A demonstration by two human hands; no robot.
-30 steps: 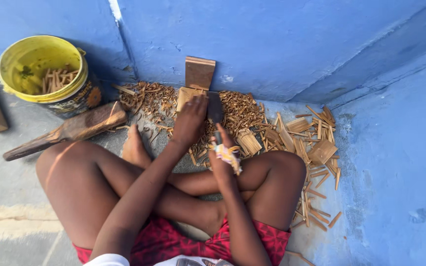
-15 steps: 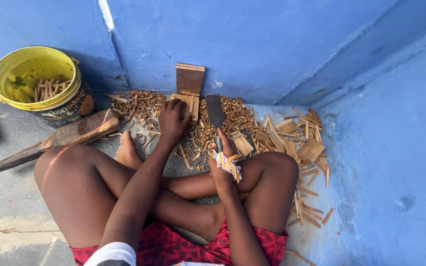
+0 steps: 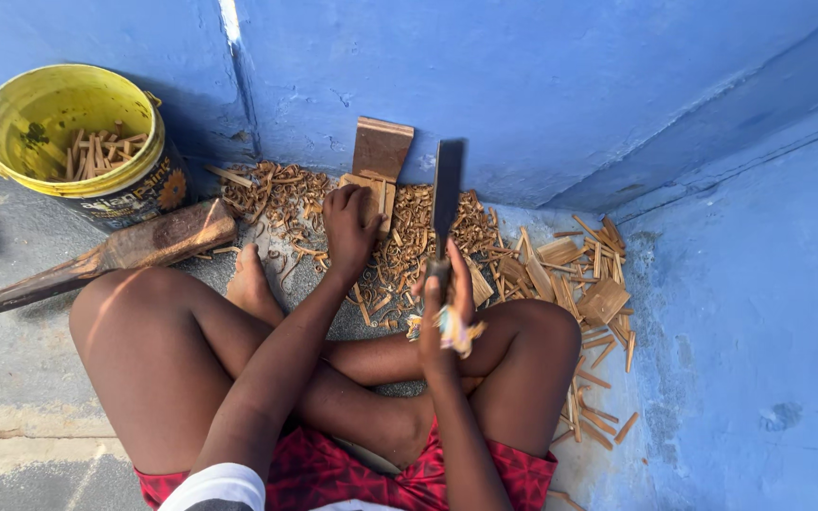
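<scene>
- Against the blue wall [image 3: 542, 85] the person sits cross-legged amid wood splints [image 3: 409, 227].
- Right hand [image 3: 445, 301], clamped on the cleaver [image 3: 446, 194], has lifted it upright — poised above.
- Left hand [image 3: 352, 222] still closed over the small wood piece [image 3: 377, 197] before the upright block [image 3: 382, 149].

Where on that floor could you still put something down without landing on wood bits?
Bare grey floor lies left of the knee, below the long wooden club. The blue floor right of the chips is bare too. It is crowded along the wall: shavings surround the left hand on the block, chips beyond the right hand with the blade.
</scene>
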